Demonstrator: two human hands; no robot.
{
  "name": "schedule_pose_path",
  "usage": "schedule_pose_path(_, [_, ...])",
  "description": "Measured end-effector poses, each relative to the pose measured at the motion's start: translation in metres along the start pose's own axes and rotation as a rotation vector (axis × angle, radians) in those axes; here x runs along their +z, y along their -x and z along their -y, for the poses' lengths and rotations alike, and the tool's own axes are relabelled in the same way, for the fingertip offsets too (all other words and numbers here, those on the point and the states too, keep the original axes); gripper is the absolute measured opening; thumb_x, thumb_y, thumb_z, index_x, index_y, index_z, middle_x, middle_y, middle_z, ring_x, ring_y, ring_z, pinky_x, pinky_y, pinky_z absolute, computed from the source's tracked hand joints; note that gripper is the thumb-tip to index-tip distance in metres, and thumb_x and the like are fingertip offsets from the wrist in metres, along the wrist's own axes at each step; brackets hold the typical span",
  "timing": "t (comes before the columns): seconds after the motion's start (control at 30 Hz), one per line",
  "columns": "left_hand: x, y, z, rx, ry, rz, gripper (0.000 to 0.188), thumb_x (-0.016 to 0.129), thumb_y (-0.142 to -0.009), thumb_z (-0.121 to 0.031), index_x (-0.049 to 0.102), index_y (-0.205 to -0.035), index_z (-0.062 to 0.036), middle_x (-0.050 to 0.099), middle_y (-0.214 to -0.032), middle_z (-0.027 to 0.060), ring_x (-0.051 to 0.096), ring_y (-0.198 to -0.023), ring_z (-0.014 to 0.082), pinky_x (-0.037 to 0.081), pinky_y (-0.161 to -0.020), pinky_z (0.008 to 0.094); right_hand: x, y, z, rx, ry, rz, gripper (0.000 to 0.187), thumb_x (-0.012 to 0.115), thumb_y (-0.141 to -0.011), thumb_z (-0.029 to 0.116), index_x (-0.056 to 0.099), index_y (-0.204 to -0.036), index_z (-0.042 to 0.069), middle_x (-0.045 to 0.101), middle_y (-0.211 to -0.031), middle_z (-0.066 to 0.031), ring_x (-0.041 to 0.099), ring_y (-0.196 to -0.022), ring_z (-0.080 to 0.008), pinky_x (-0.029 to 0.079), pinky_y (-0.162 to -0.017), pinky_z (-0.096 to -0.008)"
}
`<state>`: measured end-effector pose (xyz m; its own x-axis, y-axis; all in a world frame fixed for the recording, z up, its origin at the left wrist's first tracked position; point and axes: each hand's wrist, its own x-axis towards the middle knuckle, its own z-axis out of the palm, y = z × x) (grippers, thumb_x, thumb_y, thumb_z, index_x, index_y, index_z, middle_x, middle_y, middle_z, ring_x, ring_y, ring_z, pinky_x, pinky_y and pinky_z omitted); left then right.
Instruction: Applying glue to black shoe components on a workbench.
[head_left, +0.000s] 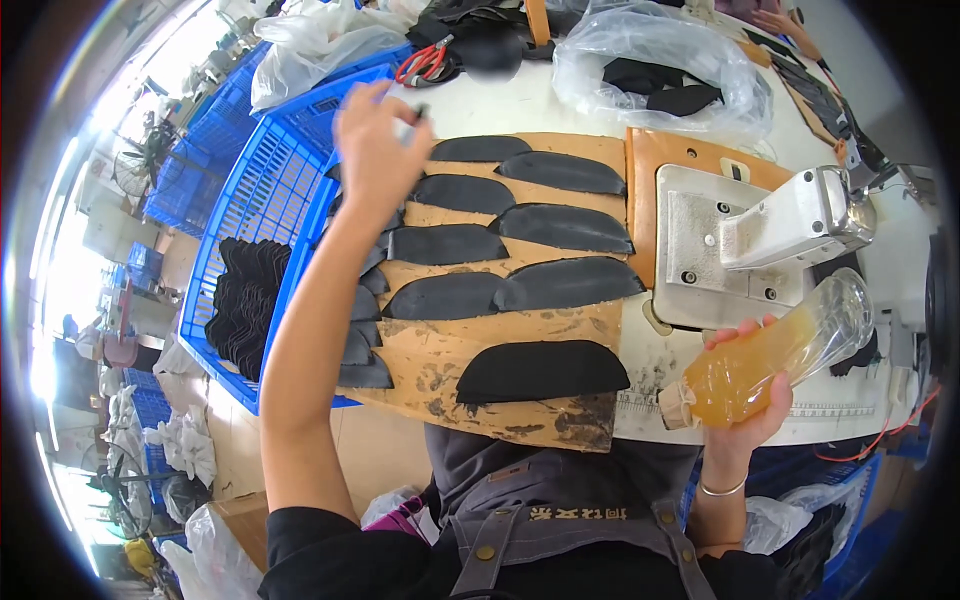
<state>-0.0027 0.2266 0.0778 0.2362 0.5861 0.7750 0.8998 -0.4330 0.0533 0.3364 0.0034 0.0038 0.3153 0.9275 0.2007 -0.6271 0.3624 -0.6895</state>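
From my remote seat, I see the right hand (752, 428) at lower right, fingers wrapped round a clear bottle (745, 375) of amber liquid. At lower centre, a black curved piece (543, 372) lies on stained cardboard (425, 368); dark grey pieces (568, 284) fill the middle. Upper left, the left hand (378, 145) is blurred, fingers curled; I can't tell whether they grip anything.

Amber liquid (738, 376), black pieces (543, 371), blue crate (262, 195), dark-blotched tan cardboard (430, 365)
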Motion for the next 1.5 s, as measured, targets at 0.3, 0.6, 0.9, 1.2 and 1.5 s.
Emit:
schedule_pose_path(0.3, [0.049, 0.007, 0.008, -0.237, 0.178, 0.458, 0.041, 0.063, -0.079, -0.043, 0.069, -0.077, -0.002, 0.063, -0.103, 0.019, 0.058, -0.097, 0.033, 0.045, -0.083, 0.0371, -0.003, -0.003, 0.001, 0.056, -0.047, -0.018, 0.057, 0.048, -0.083, 0.036, 0.036, -0.129, 0.004, 0.052, -0.11, -0.015, 0.056, -0.098, -0.031, 0.046, -0.084, -0.0441])
schedule_pose_path(0.6, [0.034, 0.017, 0.008, -0.533, 0.089, 0.519, 0.062, 0.056, -0.081, -0.057, 0.054, -0.114, -0.0048, 0.047, -0.128, 0.0217, 0.034, -0.128, 0.0342, 0.033, -0.099, 0.0389, 0.002, -0.001, 0.001, 0.101, -0.074, -0.003, 0.056, 0.049, -0.084, 0.037, 0.037, -0.127, 0.004, 0.053, -0.109, -0.0143, 0.056, -0.097, -0.0309, 0.045, -0.085, -0.0434])
schedule_pose_path(0.9, [-0.108, 0.126, -0.09, 0.094, 0.395, 0.232, 0.017, 0.066, -0.067, 0.001, 0.063, -0.082, -0.0058, 0.062, -0.079, 0.0077, 0.059, -0.073, 0.0245, 0.045, -0.066, 0.0334, 0.009, -0.002, -0.001, -0.012, 0.126, 0.099, 0.063, 0.051, -0.083, 0.038, 0.033, -0.132, 0.004, 0.05, -0.111, -0.0144, 0.053, -0.101, -0.031, 0.043, -0.089, -0.044])
schedule_pose_path(1.2, [-0.108, 0.197, -0.084, 0.203, 0.398, 0.164, 0.024, 0.072, -0.065, -0.006, 0.065, -0.087, -0.0029, 0.063, -0.086, 0.0069, 0.061, -0.08, 0.0234, 0.051, -0.073, 0.0352, 0.114, -0.005, -0.039, -0.17, 0.535, 0.599, 0.064, 0.065, -0.078, 0.028, 0.035, -0.13, 0.005, 0.049, -0.11, -0.0149, 0.051, -0.104, -0.0279, 0.044, -0.089, -0.042])
schedule_pose_path(1.5, [-0.109, 0.209, -0.083, 0.193, 0.394, 0.14, 0.025, 0.071, -0.062, -0.007, 0.065, -0.085, -0.0044, 0.063, -0.087, 0.0051, 0.061, -0.083, 0.0224, 0.051, -0.075, 0.034, 0.154, 0.005, -0.086, -0.35, 0.915, 0.956, 0.07, 0.076, -0.063, 0.016, 0.039, -0.12, 0.0, 0.057, -0.102, -0.0137, 0.058, -0.093, -0.0238, 0.047, -0.081, -0.0332])
